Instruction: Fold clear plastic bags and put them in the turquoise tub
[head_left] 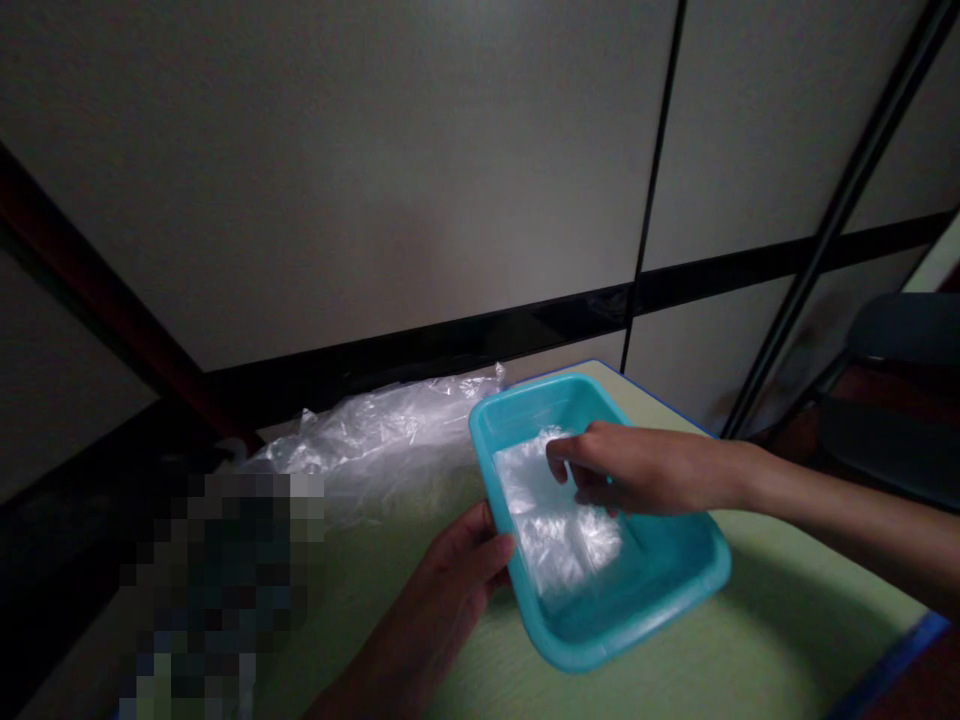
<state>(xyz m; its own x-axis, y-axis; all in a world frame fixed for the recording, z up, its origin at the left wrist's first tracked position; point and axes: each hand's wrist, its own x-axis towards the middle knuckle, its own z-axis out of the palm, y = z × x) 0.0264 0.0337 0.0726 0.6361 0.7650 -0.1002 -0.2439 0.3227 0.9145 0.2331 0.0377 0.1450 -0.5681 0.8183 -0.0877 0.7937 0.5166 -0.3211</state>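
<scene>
A turquoise plastic basin (pixel 667 575) is held slightly tilted over the green tabletop. My left hand (pixel 472 570) grips its left rim, the thumb over the edge and the fingers beneath. Inside the basin lie clear plastic bags (pixel 570 545), flat and shiny. Above them hovers my right hand (pixel 630 468), fingers curled and apart, with nothing visible between them. Its fingertips are close to the plastic; whether they touch it I cannot tell.
Crumpled clear plastic sheeting (pixel 397 425) lies along the back edge of the green table (pixel 382 610). Behind it stand pale cabinet doors (pixel 420 180) with a black band. A pixelated patch covers something at the lower left. Dark chairs (pixel 892 430) stand at the right.
</scene>
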